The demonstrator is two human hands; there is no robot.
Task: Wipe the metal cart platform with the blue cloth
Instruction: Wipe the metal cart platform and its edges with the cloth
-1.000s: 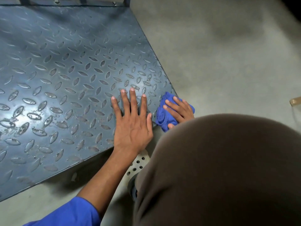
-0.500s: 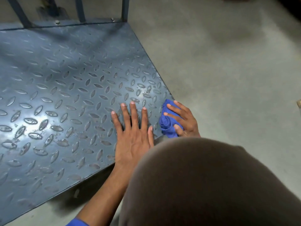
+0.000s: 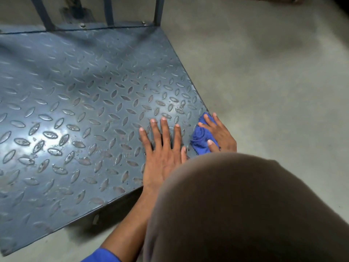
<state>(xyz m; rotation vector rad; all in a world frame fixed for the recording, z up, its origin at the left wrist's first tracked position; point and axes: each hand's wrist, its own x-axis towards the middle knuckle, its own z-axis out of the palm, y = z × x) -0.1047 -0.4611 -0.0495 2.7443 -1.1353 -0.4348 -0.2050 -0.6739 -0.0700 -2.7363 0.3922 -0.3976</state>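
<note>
The metal cart platform (image 3: 79,103) is a grey-blue tread plate that fills the left half of the view. My left hand (image 3: 162,148) lies flat on it near the near-right corner, fingers spread, holding nothing. Just to its right, my right hand (image 3: 220,133) presses the crumpled blue cloth (image 3: 200,137) against the platform's right edge. My wrist and part of the cloth are hidden behind my brown-clad knee (image 3: 245,205).
Upright cart handle bars (image 3: 157,10) rise from the platform's far edge. Grey concrete floor (image 3: 264,82) surrounds the cart on the right and front. A blue sleeve (image 3: 102,256) shows at the bottom.
The view has tilted up, showing the handle bars. My right hand has slid the cloth slightly forward along the right edge. The left hand stays flat in place.
</note>
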